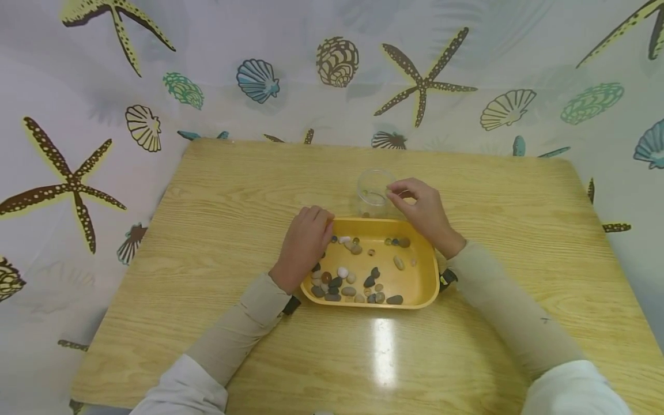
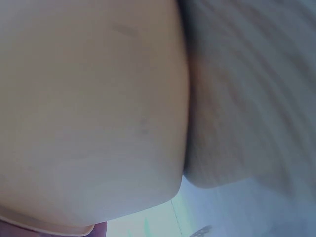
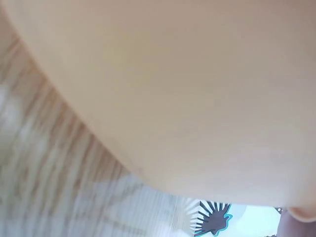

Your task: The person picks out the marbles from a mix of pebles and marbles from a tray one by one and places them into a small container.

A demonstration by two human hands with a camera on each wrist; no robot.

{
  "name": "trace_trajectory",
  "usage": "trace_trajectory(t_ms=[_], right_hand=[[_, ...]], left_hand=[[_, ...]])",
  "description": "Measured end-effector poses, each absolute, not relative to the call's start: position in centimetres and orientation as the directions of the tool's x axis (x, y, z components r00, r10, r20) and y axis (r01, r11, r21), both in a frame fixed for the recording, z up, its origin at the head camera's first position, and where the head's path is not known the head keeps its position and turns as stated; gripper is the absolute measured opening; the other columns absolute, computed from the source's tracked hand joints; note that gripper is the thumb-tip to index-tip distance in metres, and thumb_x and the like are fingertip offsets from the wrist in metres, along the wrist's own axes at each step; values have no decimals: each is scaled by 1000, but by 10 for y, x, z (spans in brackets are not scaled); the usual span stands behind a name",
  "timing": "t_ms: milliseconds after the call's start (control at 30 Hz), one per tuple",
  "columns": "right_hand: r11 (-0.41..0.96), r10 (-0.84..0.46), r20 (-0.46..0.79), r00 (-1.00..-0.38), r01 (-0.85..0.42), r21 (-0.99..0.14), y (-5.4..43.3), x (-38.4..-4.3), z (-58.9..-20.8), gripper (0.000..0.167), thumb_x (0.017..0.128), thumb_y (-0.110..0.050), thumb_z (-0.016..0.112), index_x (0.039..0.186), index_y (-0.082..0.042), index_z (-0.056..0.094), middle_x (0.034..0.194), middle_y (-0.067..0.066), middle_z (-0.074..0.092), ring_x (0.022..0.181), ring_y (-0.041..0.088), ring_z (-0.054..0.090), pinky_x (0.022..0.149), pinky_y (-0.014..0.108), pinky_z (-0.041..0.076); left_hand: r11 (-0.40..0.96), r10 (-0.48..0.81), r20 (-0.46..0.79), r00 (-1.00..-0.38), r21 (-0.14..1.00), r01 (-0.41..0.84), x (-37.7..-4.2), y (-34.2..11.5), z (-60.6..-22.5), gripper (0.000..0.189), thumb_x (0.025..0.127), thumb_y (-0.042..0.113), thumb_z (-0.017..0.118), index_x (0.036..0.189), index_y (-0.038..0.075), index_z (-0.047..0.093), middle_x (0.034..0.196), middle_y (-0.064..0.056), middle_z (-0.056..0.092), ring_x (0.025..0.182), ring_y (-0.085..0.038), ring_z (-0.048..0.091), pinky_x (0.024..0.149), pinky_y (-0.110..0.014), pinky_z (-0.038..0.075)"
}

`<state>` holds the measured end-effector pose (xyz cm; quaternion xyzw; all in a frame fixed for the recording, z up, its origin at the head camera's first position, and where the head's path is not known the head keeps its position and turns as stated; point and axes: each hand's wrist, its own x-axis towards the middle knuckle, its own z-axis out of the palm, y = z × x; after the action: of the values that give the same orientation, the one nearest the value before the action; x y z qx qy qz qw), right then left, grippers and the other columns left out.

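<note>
At the bottom of the frame, two sleeves (image 1: 510, 311) reach in from the lower left and lower right over a wood-grain bench (image 1: 223, 178). The yellow tray (image 1: 417, 285) sits on it, just below and right of the frame's centre; in both wrist views its blurred outer wall fills much of the picture. Stones (image 1: 349, 291) lie in it, grey, black, tan and white, most of them gathered at its lower left, with an amber one (image 1: 326, 277) among them. More lie along the tray's upper side, and a few are scattered toward the right.

The left hand (image 1: 306, 242) grips the tray's upper-left rim. Above the tray's upper right, the right hand (image 1: 421, 207) has thumb and forefinger brought together at the right edge of a clear cup (image 1: 365, 199); whether they pinch anything cannot be told. The cup stands just above the tray. Behind, a curtain (image 1: 290, 34) printed with shells and starfish spans the upper frame.
</note>
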<state>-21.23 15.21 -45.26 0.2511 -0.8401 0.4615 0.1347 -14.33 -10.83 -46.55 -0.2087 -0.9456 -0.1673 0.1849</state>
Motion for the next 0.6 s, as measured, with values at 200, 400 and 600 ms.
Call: trace_trajectory(t_ms=[200, 400, 600], right_hand=[[483, -319, 524, -790, -611, -627, 149, -211, -455, 16, 86, -11, 67, 101, -5, 68, 97, 5, 65, 84, 17, 62, 77, 34, 52], [495, -328, 544, -772, -631, -597, 149, -212, -457, 15, 86, -12, 67, 100, -6, 68, 98, 4, 65, 83, 17, 62, 75, 36, 52], [514, -328, 534, -779, -621, -591, 149, -211, -458, 16, 87, -14, 67, 102, -7, 68, 99, 4, 65, 83, 16, 61, 73, 41, 52]], left_hand=[[856, 330, 411, -850, 249, 453, -142, -108, -463, 15, 93, 17, 57, 101, 7, 64, 92, -4, 58, 81, -19, 51, 69, -29, 45], [857, 331, 405, -852, 248, 451, -142, -108, -463, 15, 93, 17, 58, 101, 7, 64, 92, -4, 58, 81, -19, 51, 71, -30, 45], [859, 336, 414, -846, 234, 456, -142, -109, -464, 15, 92, 17, 58, 102, 7, 64, 92, -4, 57, 82, -19, 50, 72, -29, 45]])
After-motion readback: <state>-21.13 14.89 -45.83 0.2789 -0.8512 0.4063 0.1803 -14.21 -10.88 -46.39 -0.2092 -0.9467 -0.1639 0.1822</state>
